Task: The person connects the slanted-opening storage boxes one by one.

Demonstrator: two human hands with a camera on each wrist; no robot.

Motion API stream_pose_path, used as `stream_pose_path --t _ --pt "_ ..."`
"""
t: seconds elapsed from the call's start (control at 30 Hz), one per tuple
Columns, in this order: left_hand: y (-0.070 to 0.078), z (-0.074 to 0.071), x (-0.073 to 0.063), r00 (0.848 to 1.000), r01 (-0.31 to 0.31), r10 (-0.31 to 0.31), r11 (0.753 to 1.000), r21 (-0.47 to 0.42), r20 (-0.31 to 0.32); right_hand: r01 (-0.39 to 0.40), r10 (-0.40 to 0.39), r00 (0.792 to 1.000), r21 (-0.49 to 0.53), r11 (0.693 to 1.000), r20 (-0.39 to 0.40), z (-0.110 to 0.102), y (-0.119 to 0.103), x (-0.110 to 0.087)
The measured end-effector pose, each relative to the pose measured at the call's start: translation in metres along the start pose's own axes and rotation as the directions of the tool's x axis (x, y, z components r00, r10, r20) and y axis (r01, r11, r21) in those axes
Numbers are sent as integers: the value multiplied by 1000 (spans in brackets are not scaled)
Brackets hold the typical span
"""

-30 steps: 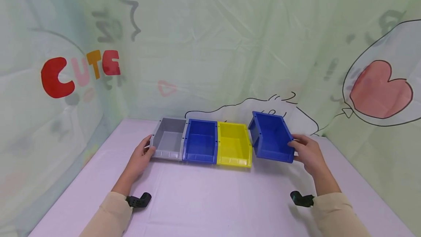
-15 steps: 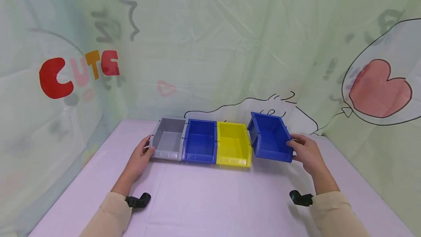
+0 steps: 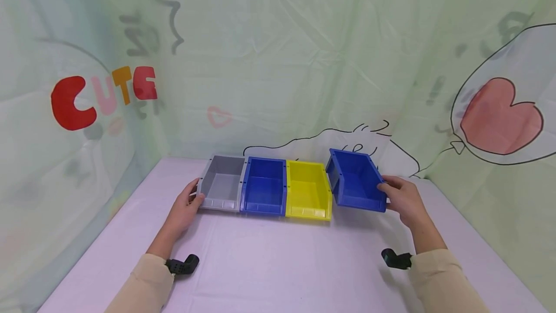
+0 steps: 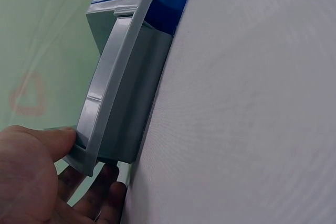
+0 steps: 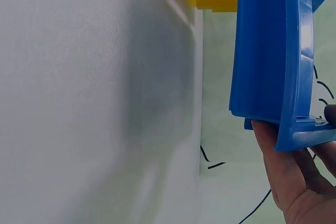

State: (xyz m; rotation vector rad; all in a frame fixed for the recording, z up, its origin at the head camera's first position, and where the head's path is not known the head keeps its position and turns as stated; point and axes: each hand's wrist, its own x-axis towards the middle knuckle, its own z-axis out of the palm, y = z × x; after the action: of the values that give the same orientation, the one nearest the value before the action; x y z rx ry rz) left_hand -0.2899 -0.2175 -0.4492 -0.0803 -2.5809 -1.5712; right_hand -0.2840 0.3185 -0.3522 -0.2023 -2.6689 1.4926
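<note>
Three plastic storage bins stand side by side: a grey bin (image 3: 222,182), a blue bin (image 3: 265,187) and a yellow bin (image 3: 307,191). My left hand (image 3: 186,206) grips the left side of the grey bin, thumb on its rim and fingers below, as the left wrist view shows. At the row's right end, my right hand (image 3: 404,202) holds a second blue bin (image 3: 358,182) by its right side. This bin is tilted and raised off the table, with its left side close to the yellow bin. In the right wrist view its shadow falls on the tabletop.
A white cloth-covered table (image 3: 278,264) lies under the bins. Behind it and at both sides hangs a pale printed curtain (image 3: 282,76), right at the table's back edge. Black wrist cameras (image 3: 183,264) sit on both forearms.
The raised blue bin and my right hand have shifted slightly left toward the yellow bin. My left hand and the row of three bins look nearly unchanged.
</note>
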Motion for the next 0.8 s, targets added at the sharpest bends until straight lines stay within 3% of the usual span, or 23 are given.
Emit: stream_pose_path --t 0.6,0.8 --pt "-2 -1 0 1000 7 -6 1000 -2 8 -17 17 1000 -14 1000 10 4 1 0" --pt "-2 -1 1 1000 4 -4 1000 -6 6 -5 5 1000 -78 997 -7 6 0 -2"
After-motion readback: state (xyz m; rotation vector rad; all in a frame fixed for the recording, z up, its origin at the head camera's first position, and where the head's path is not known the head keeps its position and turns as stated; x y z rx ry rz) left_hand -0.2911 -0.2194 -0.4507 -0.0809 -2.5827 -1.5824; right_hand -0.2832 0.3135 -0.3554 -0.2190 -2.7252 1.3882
